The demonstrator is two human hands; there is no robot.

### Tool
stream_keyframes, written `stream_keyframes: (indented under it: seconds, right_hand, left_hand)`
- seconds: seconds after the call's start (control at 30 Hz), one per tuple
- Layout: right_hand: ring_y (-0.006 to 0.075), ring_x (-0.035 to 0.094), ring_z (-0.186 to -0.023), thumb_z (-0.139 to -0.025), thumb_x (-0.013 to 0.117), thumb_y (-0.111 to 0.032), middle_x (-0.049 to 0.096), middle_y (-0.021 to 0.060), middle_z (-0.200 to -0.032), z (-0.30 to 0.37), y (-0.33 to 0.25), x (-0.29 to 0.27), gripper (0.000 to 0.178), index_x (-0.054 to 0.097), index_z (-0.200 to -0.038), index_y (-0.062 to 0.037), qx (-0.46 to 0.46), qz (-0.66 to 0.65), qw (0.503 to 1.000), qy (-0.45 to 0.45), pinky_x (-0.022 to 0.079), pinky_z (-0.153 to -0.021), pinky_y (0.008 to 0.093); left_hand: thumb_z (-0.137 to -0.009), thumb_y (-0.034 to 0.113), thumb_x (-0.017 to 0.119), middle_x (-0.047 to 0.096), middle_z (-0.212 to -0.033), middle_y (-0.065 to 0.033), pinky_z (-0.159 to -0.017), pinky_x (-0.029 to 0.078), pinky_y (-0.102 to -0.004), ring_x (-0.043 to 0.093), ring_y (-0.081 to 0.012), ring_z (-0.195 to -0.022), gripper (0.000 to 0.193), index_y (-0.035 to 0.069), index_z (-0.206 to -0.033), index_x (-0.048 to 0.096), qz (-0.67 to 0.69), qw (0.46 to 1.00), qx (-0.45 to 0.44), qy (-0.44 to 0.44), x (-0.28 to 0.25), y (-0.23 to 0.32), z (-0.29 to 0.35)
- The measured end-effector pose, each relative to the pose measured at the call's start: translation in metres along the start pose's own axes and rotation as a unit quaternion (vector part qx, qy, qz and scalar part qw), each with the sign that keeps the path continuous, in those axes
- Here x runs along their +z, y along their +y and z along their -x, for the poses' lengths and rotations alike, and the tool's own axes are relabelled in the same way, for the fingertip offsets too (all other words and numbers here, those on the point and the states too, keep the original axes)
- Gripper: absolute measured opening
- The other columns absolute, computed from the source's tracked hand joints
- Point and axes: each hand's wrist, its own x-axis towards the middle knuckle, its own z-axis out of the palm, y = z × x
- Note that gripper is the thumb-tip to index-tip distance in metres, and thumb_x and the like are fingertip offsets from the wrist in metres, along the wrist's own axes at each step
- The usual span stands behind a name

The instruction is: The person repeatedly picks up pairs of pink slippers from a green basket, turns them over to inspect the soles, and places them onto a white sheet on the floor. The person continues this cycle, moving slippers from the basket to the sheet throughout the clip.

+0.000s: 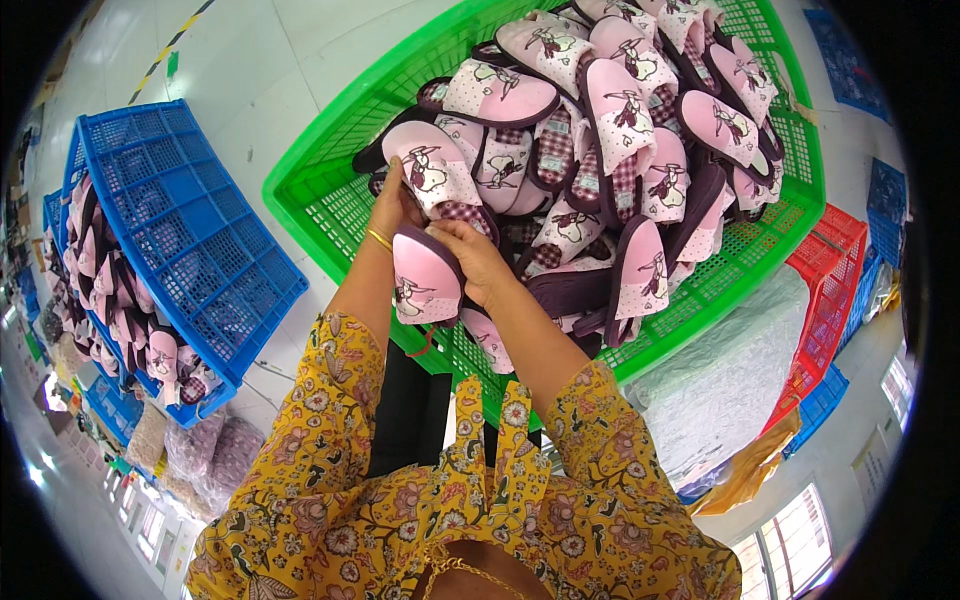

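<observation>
Pink, round-toed fabric slipper [425, 165] at eleven o'clock is gripped in your left hand [398, 200]. Your right hand [476, 258] curls against a dark-soled pink slipper [425, 275]; I cannot tell its grip.

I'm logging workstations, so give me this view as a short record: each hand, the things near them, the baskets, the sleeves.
Left hand: holds a pink-and-white slipper by its side
Right hand: at that slipper's plaid opening; exact grip unclear
Near both hands: second slipper, just below
Green basket: ahead, heaped with similar slippers
Blue basket: at left, holding more
Sleeves: yellow, floral
</observation>
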Motion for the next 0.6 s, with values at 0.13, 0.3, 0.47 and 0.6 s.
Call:
stream_keyframes:
  seconds: [0.13,0.3,0.47,0.6]
  right_hand:
    - [0.0118,0.059,-0.082,-0.087,0.067,-0.018,0.065,0.0051,-0.091,-0.008,0.009,0.007,0.024,0.061,-0.101,0.0008,-0.014,0.061,0.998,-0.019,0.048,-0.073,0.0254]
    - [0.014,0.062,-0.069,-0.084,0.067,-0.015,0.066,0.0078,-0.077,-0.007,0.02,0.021,0.02,0.062,-0.096,0.0003,-0.187,0.272,0.943,0.035,0.049,-0.063,0.0269]
    - [0.0206,0.063,-0.071,-0.081,0.066,-0.009,0.064,0.0115,-0.087,-0.009,-0.001,0.009,0.019,0.06,-0.098,-0.0024,-0.381,0.306,0.846,0.212,0.05,-0.066,0.0325]
    - [0.0207,0.062,-0.079,-0.078,0.063,-0.004,0.061,0.0131,-0.1,-0.043,-0.038,-0.046,0.031,0.057,-0.108,-0.0023,-0.413,0.443,0.738,0.297,0.05,-0.071,0.0317]
  left_hand:
    - [-0.091,0.064,0.035,0.058,-0.124,-0.0119,-0.095,0.045,-0.0467,0.056,-0.0306,-0.111,0.071,0.009,-0.134,0.045,-0.038,0.998,0.022,0.054,-0.01,0.005,0.007]
    - [-0.093,0.063,0.031,0.054,-0.129,-0.012,-0.101,0.041,-0.0461,0.052,-0.0303,-0.116,0.068,0.01,-0.134,0.044,0.011,0.993,0.065,0.095,-0.051,0.009,0.005]
    - [-0.091,0.051,0.053,0.058,-0.106,-0.0092,-0.079,0.049,-0.0414,0.058,-0.0246,-0.093,0.05,0.009,-0.119,0.053,-0.028,0.947,0.025,0.32,-0.083,0.014,0.003]
    - [-0.09,0.03,0.06,0.056,-0.107,-0.0071,-0.075,0.048,-0.034,0.055,-0.0211,-0.094,0.038,0.004,-0.116,0.051,-0.262,0.905,0.06,0.328,-0.064,0.038,0.02]
